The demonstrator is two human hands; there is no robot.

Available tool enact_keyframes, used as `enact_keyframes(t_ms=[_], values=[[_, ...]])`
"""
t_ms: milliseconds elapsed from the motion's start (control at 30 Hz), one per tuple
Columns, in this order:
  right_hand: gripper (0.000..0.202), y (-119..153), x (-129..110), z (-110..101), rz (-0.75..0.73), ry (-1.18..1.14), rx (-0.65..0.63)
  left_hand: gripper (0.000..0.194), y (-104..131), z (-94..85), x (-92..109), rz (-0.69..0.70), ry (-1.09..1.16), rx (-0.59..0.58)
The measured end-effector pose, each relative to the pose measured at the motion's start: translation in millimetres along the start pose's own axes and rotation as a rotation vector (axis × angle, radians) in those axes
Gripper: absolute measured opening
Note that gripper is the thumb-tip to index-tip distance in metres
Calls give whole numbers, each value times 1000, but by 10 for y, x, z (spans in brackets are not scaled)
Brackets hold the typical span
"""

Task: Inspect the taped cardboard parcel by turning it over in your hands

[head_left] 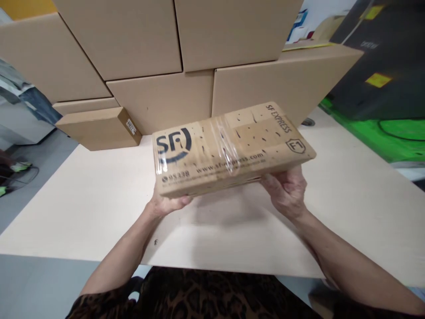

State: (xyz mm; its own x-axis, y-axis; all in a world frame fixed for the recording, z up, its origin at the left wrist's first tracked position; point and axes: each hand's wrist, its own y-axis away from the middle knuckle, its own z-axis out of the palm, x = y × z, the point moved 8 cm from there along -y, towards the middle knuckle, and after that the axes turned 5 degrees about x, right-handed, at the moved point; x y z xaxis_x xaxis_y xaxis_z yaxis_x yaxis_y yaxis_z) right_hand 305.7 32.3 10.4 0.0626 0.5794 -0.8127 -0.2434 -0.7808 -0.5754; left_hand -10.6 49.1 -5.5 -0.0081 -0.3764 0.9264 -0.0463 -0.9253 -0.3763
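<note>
A brown cardboard box point(206, 155) printed with "SF" and "SF EXPRESS" is held up over the pale table point(109, 195). Clear tape runs across its top and along its left end. My left hand point(166, 201) grips the box at its lower left corner, with most fingers hidden behind and under it. Under the right part of the near edge, my right hand point(286, 190) is closed on the same box, the thumb at the front. The box is tilted, its right end farther up in the view than its left.
Large plain cartons point(146, 97) are stacked along the table's back. A smaller carton point(96, 128) with a white label lies at the back left. Dark equipment point(381, 57) with yellow labels stands at the right, beside a bright green surface point(398, 133).
</note>
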Motion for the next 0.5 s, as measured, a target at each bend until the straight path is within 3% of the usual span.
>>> enact_keyframes(t_ms=[133,300,400,500], values=[[61,-8,78,120,123,-62,-135,75,-21,23,-63,-46,119,58],[76,166,299,344,437,-271,-366,70,-74,73,-66,-243,239,215],[87,253,385,395,539,-322,-368,66,-108,122,-72,-331,275,216],[82,263,431,383,558,-314,-293,74,-113,168,-151,-396,300,152]])
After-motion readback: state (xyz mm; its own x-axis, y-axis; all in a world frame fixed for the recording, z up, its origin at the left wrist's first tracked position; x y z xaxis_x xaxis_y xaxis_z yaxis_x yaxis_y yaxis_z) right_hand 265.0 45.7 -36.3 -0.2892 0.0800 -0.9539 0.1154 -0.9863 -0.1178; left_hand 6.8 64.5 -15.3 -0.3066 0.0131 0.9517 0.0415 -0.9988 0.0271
